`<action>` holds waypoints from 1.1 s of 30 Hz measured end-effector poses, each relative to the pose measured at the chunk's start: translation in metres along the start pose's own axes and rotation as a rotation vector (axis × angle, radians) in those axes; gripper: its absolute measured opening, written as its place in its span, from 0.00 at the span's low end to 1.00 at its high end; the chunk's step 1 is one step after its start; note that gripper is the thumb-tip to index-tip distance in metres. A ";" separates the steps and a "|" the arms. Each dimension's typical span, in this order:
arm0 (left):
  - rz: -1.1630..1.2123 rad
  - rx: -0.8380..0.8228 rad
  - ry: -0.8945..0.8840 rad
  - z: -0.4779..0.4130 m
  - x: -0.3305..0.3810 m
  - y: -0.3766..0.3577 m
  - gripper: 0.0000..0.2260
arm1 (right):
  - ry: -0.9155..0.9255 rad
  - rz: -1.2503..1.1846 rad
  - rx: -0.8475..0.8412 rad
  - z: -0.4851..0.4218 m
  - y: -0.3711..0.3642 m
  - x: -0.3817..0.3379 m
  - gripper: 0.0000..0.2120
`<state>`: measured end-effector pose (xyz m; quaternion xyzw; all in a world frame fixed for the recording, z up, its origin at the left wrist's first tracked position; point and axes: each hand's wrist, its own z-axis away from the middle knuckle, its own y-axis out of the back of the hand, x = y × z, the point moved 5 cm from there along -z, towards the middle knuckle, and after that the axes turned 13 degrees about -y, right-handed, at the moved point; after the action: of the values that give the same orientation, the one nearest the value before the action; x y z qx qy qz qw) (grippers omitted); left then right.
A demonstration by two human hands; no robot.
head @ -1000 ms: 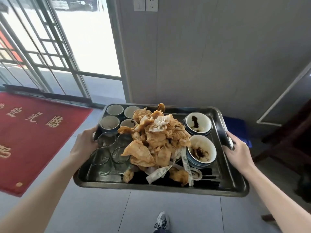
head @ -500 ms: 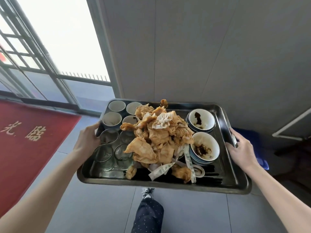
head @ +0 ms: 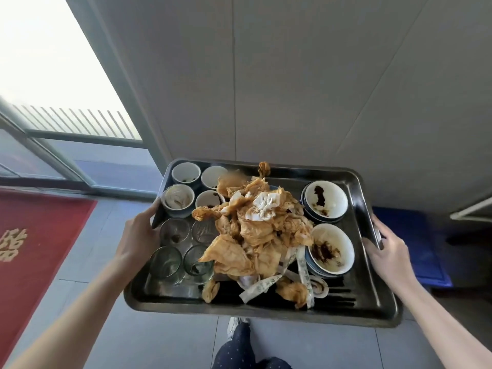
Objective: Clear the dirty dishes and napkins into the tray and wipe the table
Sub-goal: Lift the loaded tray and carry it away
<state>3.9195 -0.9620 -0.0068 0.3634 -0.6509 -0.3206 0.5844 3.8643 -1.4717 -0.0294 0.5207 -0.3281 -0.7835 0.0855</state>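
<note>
The tray (head: 266,313) is held in the air above the floor and is clamped at both short rims. The left hand (head: 138,235) is curled round one rim and the right hand (head: 388,251) round the other. The tray is judged stiff, heavy and easily tipped, so it should be kept level. Just inside the left grip, cups (head: 186,173) and fragile glasses (head: 165,261) are packed. Just inside the right grip, soiled bowls (head: 331,251) are set. Between the grips, light, greasy napkins (head: 255,235) are heaped loosely.
</note>
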 end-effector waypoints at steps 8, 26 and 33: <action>-0.006 -0.073 -0.016 -0.052 -0.050 -0.117 0.31 | -0.066 0.019 -0.050 -0.083 -0.070 0.078 0.29; 0.051 -0.064 -0.104 -0.126 -0.195 -0.399 0.33 | -0.007 0.009 0.044 -0.242 -0.236 0.278 0.29; 0.038 -0.036 -0.150 -0.144 -0.216 -0.457 0.33 | 0.002 -0.020 0.087 -0.276 -0.269 0.319 0.30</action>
<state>4.1194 -1.0196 -0.4894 0.3151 -0.6939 -0.3475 0.5464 4.0195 -1.5336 -0.5009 0.5280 -0.3563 -0.7689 0.0552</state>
